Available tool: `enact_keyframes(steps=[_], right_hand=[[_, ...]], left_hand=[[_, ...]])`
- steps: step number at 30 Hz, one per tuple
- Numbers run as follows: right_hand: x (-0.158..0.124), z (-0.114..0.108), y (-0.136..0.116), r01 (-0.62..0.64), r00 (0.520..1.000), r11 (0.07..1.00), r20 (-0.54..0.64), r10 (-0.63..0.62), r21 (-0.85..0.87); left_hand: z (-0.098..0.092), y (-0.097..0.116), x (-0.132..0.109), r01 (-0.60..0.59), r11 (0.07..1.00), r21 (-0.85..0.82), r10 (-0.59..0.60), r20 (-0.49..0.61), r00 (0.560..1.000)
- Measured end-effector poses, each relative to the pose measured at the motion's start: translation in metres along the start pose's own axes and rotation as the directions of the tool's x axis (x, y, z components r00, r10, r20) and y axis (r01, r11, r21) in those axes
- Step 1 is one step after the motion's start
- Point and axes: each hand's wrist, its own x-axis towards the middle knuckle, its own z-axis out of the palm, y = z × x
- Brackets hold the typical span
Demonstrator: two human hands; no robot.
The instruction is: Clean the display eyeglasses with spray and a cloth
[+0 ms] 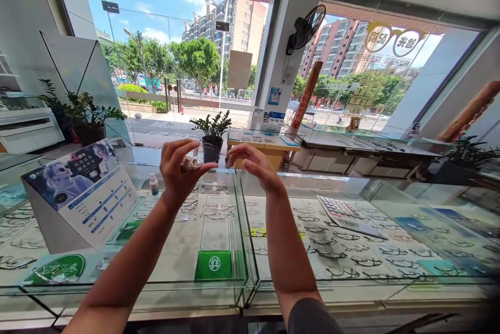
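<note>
Forearms point(146, 245), bare and raised, converge toward twelve o'clock above a straight-edged, clear glass counter point(175, 288). At eleven o'clock, the left hand point(177, 167) pinches a crumpled beige-brown cloth point(190, 163) against its palm; a thin, transparent, curved-edged piece point(200, 153) shows faintly beside its fingertips. At twelve o'clock, the right hand point(255, 164) is released, fingers parted and curved.

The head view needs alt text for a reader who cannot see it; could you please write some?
A person's left hand holds a small crumpled piece of material, facing the open right hand, above glass display cases holding rows of eyeglasses. A potted plant stands beyond the hands, and large windows show a street.
</note>
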Motion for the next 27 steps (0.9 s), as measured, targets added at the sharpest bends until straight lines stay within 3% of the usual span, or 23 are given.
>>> enact_keyframes(steps=[4, 8, 18, 22, 27], right_hand=[[-0.008, 0.012, -0.015, 0.184, 0.966, 0.967, -0.147, -0.211, -0.177], [-0.017, 0.023, -0.014, 0.183, 0.928, 0.923, -0.252, -0.276, -0.338], [-0.017, 0.023, -0.017, 0.029, 0.884, 0.883, -0.4, -0.241, -0.469], [-0.019, 0.025, -0.025, -0.016, 0.865, 0.88, -0.448, -0.225, -0.474], [-0.023, 0.032, -0.037, -0.065, 0.867, 0.864, -0.456, -0.199, -0.499]], left_hand=[[-0.003, 0.008, 0.014, 0.167, 0.983, -0.073, -0.171, -0.062, 0.983], [-0.008, 0.011, 0.014, 0.18, 0.976, -0.124, -0.187, -0.051, 0.981], [-0.012, 0.02, 0.016, 0.3, 0.953, -0.044, -0.292, 0.133, 0.947], [-0.02, 0.022, 0.028, 0.3, 0.953, -0.038, -0.282, 0.241, 0.929], [-0.033, 0.03, 0.037, 0.307, 0.95, 0.055, -0.31, 0.289, 0.906]])
